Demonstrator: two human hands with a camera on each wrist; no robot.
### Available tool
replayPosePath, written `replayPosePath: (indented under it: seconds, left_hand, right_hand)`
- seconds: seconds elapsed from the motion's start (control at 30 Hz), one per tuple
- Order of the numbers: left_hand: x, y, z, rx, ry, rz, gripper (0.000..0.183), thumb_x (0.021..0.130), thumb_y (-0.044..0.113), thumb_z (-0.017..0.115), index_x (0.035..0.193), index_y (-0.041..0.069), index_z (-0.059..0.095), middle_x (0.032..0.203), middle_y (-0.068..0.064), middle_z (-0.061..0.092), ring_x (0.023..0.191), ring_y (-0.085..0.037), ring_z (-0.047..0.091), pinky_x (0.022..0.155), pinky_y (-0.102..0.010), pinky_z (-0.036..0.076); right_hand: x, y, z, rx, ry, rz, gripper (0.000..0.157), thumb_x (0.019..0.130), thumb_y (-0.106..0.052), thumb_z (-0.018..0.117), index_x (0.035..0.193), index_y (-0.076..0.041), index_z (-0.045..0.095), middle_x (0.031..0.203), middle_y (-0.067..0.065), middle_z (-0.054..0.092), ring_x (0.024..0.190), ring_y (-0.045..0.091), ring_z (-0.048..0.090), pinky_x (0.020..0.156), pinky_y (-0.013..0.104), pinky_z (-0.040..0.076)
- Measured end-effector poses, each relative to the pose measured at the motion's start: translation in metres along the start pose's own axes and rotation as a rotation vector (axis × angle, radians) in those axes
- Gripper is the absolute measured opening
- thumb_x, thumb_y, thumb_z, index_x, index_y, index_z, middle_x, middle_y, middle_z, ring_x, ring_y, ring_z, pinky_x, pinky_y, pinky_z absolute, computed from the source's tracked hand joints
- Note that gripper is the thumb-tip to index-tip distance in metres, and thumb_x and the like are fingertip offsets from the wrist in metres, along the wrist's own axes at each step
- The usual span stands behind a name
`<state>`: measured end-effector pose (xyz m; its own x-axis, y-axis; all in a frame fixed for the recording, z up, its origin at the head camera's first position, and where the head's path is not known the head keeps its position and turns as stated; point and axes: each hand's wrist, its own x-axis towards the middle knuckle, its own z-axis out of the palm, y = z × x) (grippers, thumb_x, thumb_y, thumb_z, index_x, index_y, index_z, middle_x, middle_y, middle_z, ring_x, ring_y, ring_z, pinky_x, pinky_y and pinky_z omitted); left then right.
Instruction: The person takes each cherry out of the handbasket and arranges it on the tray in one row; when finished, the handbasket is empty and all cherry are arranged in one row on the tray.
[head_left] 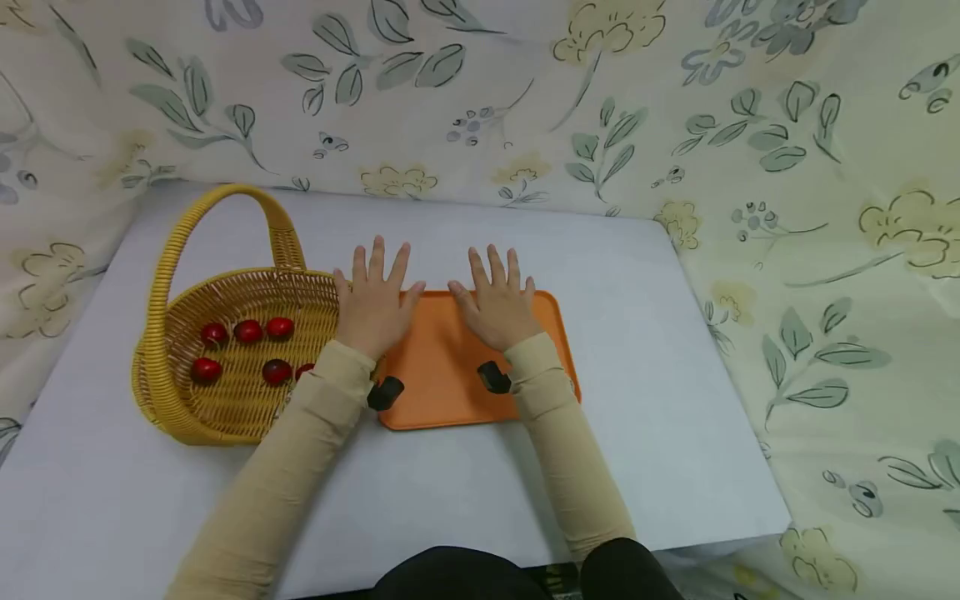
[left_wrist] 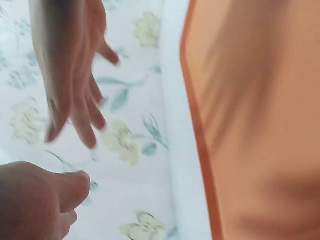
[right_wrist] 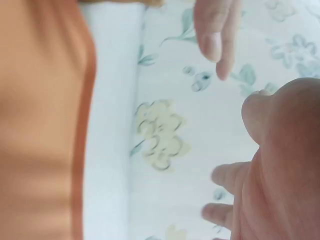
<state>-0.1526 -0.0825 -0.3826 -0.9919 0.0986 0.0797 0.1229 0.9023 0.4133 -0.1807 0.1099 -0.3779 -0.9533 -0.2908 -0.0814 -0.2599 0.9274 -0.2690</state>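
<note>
My left hand [head_left: 371,312] is held with spread, straight fingers over the left part of an orange tray [head_left: 442,383], close to the basket's right side. Over the tray's right part is my right hand [head_left: 497,310], its fingers likewise spread and holding nothing. Both hands appear raised, casting shadows on the tray in the wrist views. Left of them stands a yellow woven basket [head_left: 232,421] with a tall arched handle. Several small, shiny dark-red round fruits [head_left: 248,332] lie inside it. My left forearm hides the basket's lower right part and partly covers one fruit.
The tray and basket rest on a white tabletop [head_left: 637,400]. Flower-patterned cloth [head_left: 480,108] hangs or lies behind the table and along its sides. Black cameras [head_left: 386,392] sit at both wrists. A person's dark-clothed legs [head_left: 457,575] are at the front edge.
</note>
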Motion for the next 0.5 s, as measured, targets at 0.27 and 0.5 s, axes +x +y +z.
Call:
replayPosePath:
  seconds: [0.27, 0.5]
  left_hand:
    - [-0.101, 0.008, -0.009, -0.191, 0.121, 0.31, 0.039, 0.097, 0.03, 0.055, 0.131, 0.011, 0.056, 0.135, -0.016, 0.05, 0.124, -0.032, 0.049, 0.101, -0.05, 0.041]
    - [-0.211, -0.052, -0.011, -0.802, -0.206, 0.338, 0.02, 0.092, 0.004, 0.061, 0.091, 0.024, 0.055, 0.088, 0.012, 0.057, 0.08, -0.005, 0.057, 0.068, -0.024, 0.049]
  right_hand:
    - [-0.031, -0.018, -0.01, 0.039, -0.03, -0.139, 0.07, 0.097, -0.063, 0.015, 0.154, -0.022, 0.02, 0.156, 0.011, 0.022, 0.145, 0.035, 0.01, 0.108, 0.063, 0.024]
    - [-0.034, -0.051, -0.013, -0.12, 0.03, -0.397, 0.068, 0.094, -0.051, 0.052, 0.146, -0.011, 0.035, 0.142, 0.015, 0.041, 0.128, 0.034, 0.038, 0.101, 0.044, 0.043]
